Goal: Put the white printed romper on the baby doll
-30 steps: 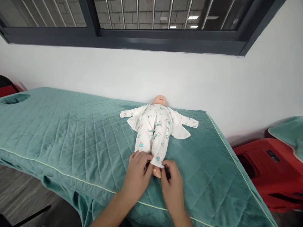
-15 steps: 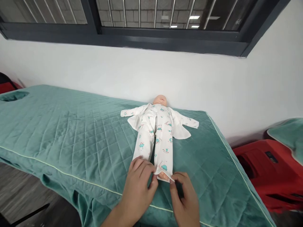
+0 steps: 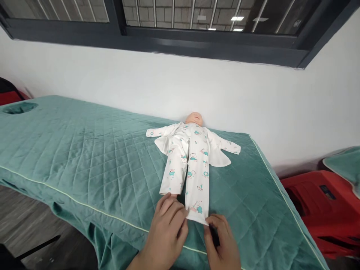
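Note:
A baby doll (image 3: pixel 194 118) lies on its back, its head toward the wall, in a white printed top (image 3: pixel 221 152) with sleeves spread out. Matching baby trousers (image 3: pixel 197 180) cover its legs. My left hand (image 3: pixel 168 229) is closed, thumb and fingers pinching the left corner of one trouser cuff. At the same cuff's right corner, my right hand (image 3: pixel 221 240) pinches the hem between thumb and index finger. That leg's foot is hidden under the cloth. A bit of the other foot shows below its cuff, beside my left fingers.
The doll rests on a green quilted bed cover (image 3: pixel 107 161) near the bed's right end. Behind stands a white wall (image 3: pixel 112 78) below a dark window frame (image 3: pixel 208 45). A red plastic chair (image 3: pixel 312 202) is at the right.
My hands have pulled the cuff down, so the foot that showed in it is covered. Cloth at the other leg has come free of my left fingers. The view shifted slightly.

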{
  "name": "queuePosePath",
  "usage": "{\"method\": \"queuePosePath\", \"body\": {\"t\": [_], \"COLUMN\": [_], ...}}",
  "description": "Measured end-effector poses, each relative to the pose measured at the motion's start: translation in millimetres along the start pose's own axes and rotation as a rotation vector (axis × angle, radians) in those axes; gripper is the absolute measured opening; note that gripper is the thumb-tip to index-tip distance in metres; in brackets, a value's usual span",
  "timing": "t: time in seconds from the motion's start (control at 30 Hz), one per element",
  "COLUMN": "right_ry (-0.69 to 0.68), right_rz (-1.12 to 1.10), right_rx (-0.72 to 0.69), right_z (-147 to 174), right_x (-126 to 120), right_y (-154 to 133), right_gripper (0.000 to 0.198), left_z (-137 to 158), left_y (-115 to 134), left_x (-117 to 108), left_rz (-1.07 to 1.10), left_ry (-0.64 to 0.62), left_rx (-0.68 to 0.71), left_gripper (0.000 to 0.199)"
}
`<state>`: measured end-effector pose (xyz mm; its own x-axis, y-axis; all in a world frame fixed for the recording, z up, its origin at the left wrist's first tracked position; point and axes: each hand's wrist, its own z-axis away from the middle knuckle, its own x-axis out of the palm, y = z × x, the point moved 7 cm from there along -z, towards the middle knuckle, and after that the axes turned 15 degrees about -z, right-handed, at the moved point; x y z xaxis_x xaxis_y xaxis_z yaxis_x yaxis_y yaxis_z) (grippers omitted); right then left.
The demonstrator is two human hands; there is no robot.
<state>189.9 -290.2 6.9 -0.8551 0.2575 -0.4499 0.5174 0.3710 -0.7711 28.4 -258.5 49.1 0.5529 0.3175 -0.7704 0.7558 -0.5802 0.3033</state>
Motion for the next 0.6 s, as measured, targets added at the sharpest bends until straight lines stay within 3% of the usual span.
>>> {"method": "queuePosePath", "body": {"t": [0.13,0.27,0.4,0.5,0.6], "right_ry": [0.039,0.052,-0.102,-0.243,-0.251], "right_rz": [0.097,0.106,0.087,0.202,0.330], "right_rx": [-0.052,-0.096,-0.170,-0.136,-0.074], "right_z": [-1,-17,-49,-71,-82], "right_x": [-3,0,29,58,73], "right_y": [-11,-40,-73,-77,-67], "right_gripper": [0.019,0.023,0.033,0.035,0.024], "left_z": [17,35,32,15,1], "left_y": [-19,-57,-95,-105,-106], "left_x": [-7,-11,-1,12,19], "left_rz": [0.052,0.091,0.065,0.071,0.021], "left_ry": [0.027,0.073,0.026,-0.071,-0.134], "left_rx": [-0.043,-0.238,-0.450,-0.452,-0.420], "left_gripper": [0.028,0.029,0.028,0.021,0.010]}}
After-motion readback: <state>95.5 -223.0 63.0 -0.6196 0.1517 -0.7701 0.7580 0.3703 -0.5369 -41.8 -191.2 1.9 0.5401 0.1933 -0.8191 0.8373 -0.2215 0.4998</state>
